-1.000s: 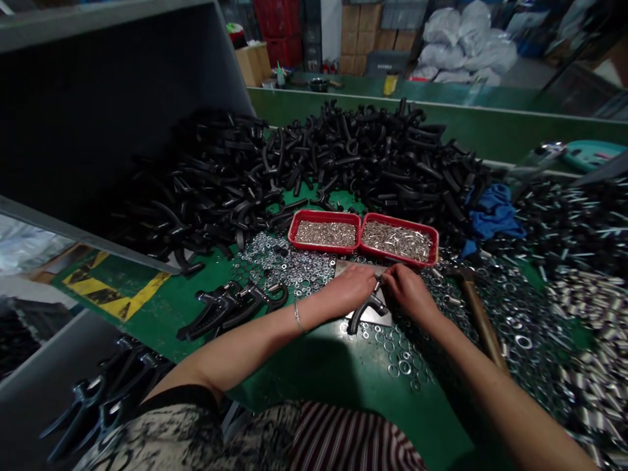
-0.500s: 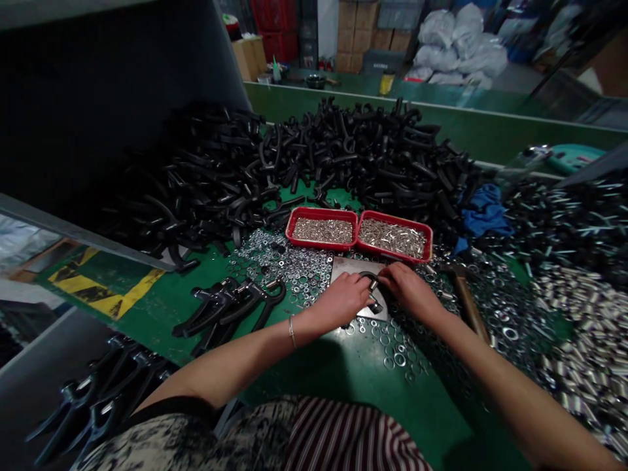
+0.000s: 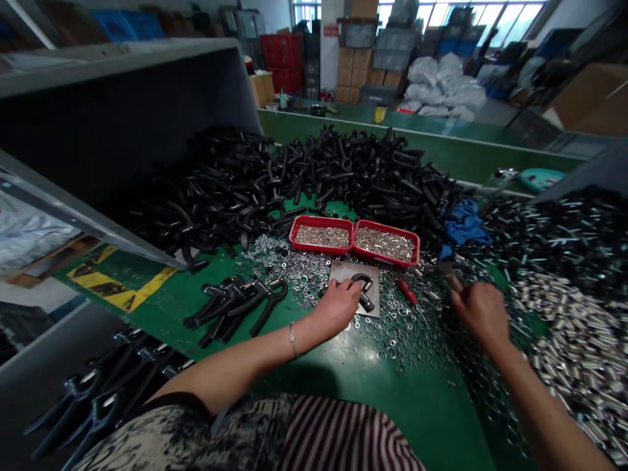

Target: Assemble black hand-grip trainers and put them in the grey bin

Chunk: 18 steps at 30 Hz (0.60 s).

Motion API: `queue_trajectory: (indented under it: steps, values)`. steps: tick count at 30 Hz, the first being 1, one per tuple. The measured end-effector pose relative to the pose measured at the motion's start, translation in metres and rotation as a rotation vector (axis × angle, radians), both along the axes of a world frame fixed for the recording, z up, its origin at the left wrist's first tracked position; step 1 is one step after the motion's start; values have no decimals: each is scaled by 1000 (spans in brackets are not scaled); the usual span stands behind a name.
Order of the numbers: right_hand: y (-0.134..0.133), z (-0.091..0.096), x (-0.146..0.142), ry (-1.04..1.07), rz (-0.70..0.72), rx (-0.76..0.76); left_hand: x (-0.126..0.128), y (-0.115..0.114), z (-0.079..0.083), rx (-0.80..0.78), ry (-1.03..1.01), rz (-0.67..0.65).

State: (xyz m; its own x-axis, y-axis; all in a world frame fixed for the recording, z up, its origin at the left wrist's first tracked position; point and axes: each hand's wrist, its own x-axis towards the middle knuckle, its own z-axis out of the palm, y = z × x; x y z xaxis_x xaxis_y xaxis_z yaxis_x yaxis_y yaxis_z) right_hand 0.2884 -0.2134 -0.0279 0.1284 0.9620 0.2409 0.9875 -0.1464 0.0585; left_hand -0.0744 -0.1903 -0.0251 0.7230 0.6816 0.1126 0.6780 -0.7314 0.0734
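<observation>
My left hand (image 3: pixel 338 306) is closed around a black curved handle part (image 3: pixel 366 302) that rests on a square metal plate (image 3: pixel 339 269). A silvery pin shows in the curve of that part. Off to the right, my right hand (image 3: pixel 483 314) grips the wooden handle of a hammer (image 3: pixel 450 276), whose head lies away from me. A red tool (image 3: pixel 407 292) lies among loose rings between the plate and the hammer. Beside my left forearm lie several assembled black handle parts (image 3: pixel 240 302).
Two red trays (image 3: pixel 321 250) of small metal pieces stand behind the plate. A large heap of black parts (image 3: pixel 324 163) fills the back. Metal sleeves (image 3: pixel 579 327) and a blue cloth (image 3: pixel 464 226) lie at the right. A grey bin wall (image 3: pixel 88 216) borders the left.
My right hand has left the black part and moved right onto the hammer handle. The red tool now shows on the table. My view has tilted up.
</observation>
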Motion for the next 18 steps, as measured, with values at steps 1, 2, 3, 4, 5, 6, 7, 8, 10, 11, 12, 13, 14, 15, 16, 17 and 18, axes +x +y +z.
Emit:
queue_trajectory:
  steps: [1,2,3,4,5,6,7,8,10,11,12,13,14,15,16,17,18]
  values:
    - [-2,7,-4,66,4,47,-1,-1,-1,-4,-15,19]
    - [-5,13,-11,144,8,71,-1,-2,-2,-7,-30,37]
    - [-8,19,-21,234,20,63,-2,-2,-2,-9,-44,54]
    - [-12,25,-32,330,49,24,-2,-3,-3,-10,-54,68]
    - [-15,30,-46,421,100,-35,-2,-3,-3,-9,-57,78]
    - [-18,33,-60,503,164,-93,-2,-3,-3,-7,-55,85]
    - [-20,36,-75,570,228,-136,-2,-3,-3,-7,-50,87]
    - [-20,38,-89,619,279,-157,-2,-3,-3,-6,-44,87]
    - [-17,37,-112,661,334,-156,-2,-3,-4,-3,-36,80]
    - [-14,36,-119,655,339,-156,-2,-3,-5,-2,-36,76]
    - [-11,34,-123,639,335,-170,-1,-3,-6,0,-36,74]
    - [-7,32,-124,623,330,-202,-1,-3,-7,1,-37,76]
    - [-4,29,-123,622,322,-251,-1,-3,-7,1,-36,77]
    - [-1,28,-120,646,305,-309,0,-3,-8,-1,-35,77]
    - [0,27,-115,706,275,-360,0,-4,-7,-6,-35,76]
    - [0,27,-111,807,234,-396,0,-3,-6,-16,-37,75]
    - [-1,27,-105,934,186,-413,0,-2,-4,-34,-47,74]
